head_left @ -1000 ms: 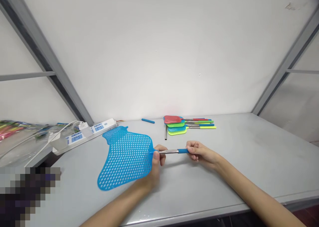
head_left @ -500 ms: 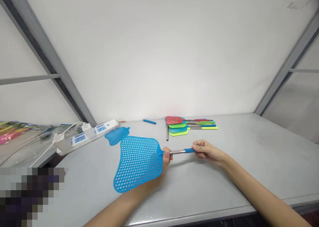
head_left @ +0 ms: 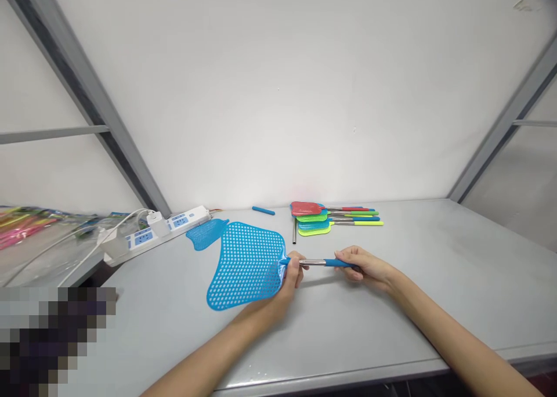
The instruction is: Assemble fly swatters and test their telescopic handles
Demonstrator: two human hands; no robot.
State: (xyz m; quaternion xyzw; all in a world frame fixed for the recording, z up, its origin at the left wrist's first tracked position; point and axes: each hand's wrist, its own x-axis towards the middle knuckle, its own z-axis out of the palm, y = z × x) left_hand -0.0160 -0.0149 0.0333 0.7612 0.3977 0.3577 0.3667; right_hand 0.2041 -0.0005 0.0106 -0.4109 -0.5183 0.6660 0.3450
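Note:
A blue fly swatter [head_left: 248, 266] with a perforated head, metal rod and blue grip is held level above the table. My left hand [head_left: 292, 275] pinches it at the neck, where the head meets the rod. Around the blue grip at the other end, my right hand [head_left: 359, 264] is closed. Behind the held head lies a loose blue swatter head [head_left: 206, 234]. A blue grip tube [head_left: 263, 210] rests near the wall, and a metal rod [head_left: 295, 232] lies beside several stacked swatters [head_left: 315, 216] in red, green, blue and yellow.
On the left stands a white power strip [head_left: 169, 227] with plugs and cables. Plastic bags with colourful contents [head_left: 35, 228] lie further left. A grey table [head_left: 413, 304] runs up to a white wall [head_left: 278, 95], with metal frame posts at both sides.
The swatter's head has tilted flatter and shifted slightly right and up. My right hand has turned a little, showing more of the blue grip. Both hands keep their hold.

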